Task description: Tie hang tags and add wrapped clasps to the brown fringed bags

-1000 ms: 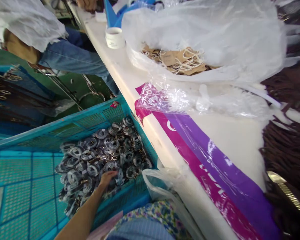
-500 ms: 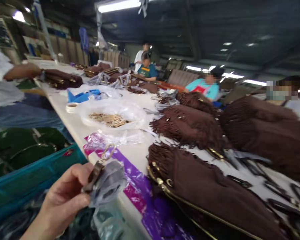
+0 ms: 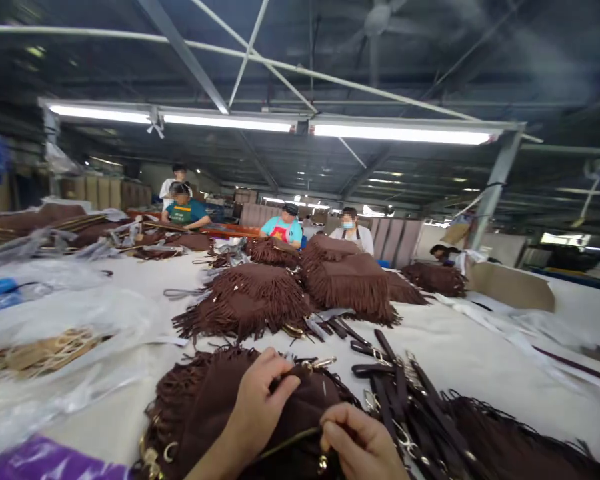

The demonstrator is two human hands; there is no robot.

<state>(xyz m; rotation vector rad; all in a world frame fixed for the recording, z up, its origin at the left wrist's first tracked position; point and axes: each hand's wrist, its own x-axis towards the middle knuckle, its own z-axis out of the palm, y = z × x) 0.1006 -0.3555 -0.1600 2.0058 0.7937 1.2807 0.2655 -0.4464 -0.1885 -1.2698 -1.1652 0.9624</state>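
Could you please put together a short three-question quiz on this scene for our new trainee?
1. True or false: the purple plastic lies to the left of the nearest brown bag.
2. Which hand is nearer the dark straps?
3. The left hand is over: A) the dark straps; B) the brown bag; C) the purple plastic.

Key: 1. True. 2. The right hand. 3. B.
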